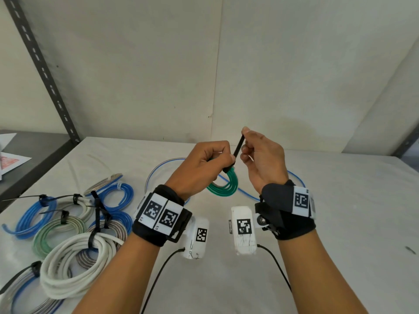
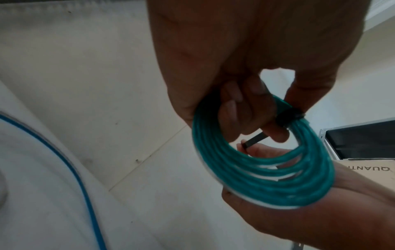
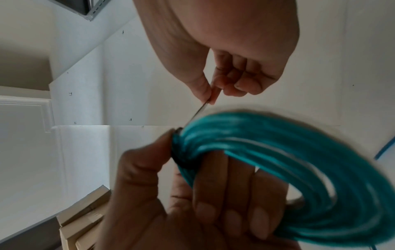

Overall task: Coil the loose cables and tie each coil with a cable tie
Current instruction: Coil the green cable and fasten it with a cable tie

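Both hands are up off the tabletop [image 1: 317, 223]. Left hand [image 1: 201, 168] has its grip curled tight round the green coil [image 1: 224, 186], fingers through the loop, thumb right at the black cable tie [image 1: 237, 150] band. Right hand [image 1: 260, 159] sits just beside it, grip pinching the tie's free tail between thumb and forefinger. Left of the coil, a pile of tied coils [image 1: 68, 234] lies on the tabletop; a loose blue cable [image 1: 158, 171] lies behind it.

Teal green coil [image 1: 223, 186], black cable tie [image 1: 237, 150]. Near the white table's [image 1: 340, 200] left edge, blue, white and green-striped coils [image 1: 68, 234].
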`<state>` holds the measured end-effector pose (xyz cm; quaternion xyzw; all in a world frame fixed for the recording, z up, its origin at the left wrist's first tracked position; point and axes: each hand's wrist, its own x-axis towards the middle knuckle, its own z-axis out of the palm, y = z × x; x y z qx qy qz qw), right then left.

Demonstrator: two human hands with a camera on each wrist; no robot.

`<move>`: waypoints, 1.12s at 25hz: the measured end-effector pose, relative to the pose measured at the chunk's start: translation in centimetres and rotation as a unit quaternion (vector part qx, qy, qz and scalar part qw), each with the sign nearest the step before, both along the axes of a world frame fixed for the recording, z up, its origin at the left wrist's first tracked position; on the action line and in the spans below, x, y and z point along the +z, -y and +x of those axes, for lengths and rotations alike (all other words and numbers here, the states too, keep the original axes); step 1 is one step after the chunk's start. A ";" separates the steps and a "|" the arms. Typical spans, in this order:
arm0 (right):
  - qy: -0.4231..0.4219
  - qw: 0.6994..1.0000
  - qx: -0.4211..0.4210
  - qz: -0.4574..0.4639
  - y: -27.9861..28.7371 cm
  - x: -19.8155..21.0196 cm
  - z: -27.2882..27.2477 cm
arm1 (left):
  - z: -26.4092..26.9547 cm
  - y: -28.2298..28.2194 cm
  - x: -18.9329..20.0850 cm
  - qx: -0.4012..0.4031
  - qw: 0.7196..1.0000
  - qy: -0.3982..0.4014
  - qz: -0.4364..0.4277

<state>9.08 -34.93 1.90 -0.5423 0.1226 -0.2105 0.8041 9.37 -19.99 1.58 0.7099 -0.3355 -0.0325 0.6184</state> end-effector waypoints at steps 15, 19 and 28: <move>0.001 1.000 -0.002 0.029 0.7 -1.0 0.8 | 0.4 0.4 -0.9 -0.027 0.999 -0.029 0.015; -0.021 0.998 0.000 0.064 0.5 -1.1 1.1 | 1.0 -0.3 -0.7 0.011 0.999 -0.026 0.022; -0.016 0.946 0.210 -0.246 -0.5 0.1 -0.9 | 2.1 -0.9 -0.3 0.151 0.972 -0.115 -0.136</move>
